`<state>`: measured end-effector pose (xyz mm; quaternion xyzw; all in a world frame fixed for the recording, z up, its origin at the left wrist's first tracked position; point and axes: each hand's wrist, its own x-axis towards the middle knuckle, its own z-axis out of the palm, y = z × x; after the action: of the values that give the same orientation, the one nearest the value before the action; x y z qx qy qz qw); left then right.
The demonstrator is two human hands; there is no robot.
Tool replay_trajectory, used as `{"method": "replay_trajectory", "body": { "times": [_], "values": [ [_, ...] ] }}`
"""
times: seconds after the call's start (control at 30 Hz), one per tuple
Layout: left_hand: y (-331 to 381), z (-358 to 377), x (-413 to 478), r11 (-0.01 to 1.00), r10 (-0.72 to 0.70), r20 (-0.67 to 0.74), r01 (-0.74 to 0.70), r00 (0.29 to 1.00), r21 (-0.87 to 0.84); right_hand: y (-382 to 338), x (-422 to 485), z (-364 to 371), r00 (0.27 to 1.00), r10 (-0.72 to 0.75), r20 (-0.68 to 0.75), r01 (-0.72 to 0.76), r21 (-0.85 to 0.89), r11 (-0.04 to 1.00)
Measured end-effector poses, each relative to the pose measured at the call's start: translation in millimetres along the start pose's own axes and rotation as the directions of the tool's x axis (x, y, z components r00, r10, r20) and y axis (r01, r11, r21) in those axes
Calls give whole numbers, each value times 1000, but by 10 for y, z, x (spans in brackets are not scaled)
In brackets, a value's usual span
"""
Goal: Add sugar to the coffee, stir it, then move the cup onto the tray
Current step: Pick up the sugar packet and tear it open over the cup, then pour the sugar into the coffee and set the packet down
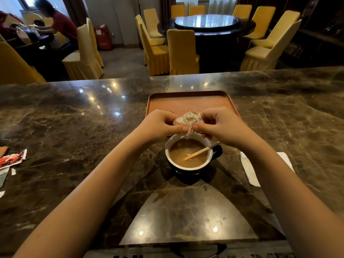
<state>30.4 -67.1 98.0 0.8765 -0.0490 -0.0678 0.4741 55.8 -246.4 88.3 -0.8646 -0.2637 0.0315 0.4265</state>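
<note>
A dark cup [189, 167] with a white inside holds milky coffee and stands on the marble counter in front of me. A wooden stir stick [200, 151] leans in it, its end over the right rim. Just above the cup's far rim, my left hand [158, 125] and my right hand [223, 125] both pinch a crumpled white sugar packet [189, 121]. The packet's lower corner points down over the coffee. Behind my hands lies a flat orange-brown tray [188, 101] with nothing standing on it.
A white paper wrapper [248, 168] lies to the right of the cup. Torn red and white packets [12, 159] sit at the counter's left edge. Beyond the counter are yellow-covered chairs [182, 51], a round dark table [206, 25] and a seated person [59, 27] at far left.
</note>
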Motion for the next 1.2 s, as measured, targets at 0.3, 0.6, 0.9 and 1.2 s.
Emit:
{"method": "replay_trajectory", "body": {
  "times": [0.3,0.6,0.9,1.2],
  "values": [
    [-39,-49,-80,997,49,-147,-56,988,-45,-45,-154,38,984,-12,-176,10,-13,1000],
    [102,69,-201,989,100,-190,-118,977,-84,-65,-516,341,932,-119,-343,95,-87,992],
    [77,43,-343,976,218,-257,-208,941,68,3,-805,311,928,-77,-364,83,3,997],
    [19,-120,-427,972,234,-309,-233,922,43,301,-726,114,881,335,-336,-254,263,931]
  ]
}}
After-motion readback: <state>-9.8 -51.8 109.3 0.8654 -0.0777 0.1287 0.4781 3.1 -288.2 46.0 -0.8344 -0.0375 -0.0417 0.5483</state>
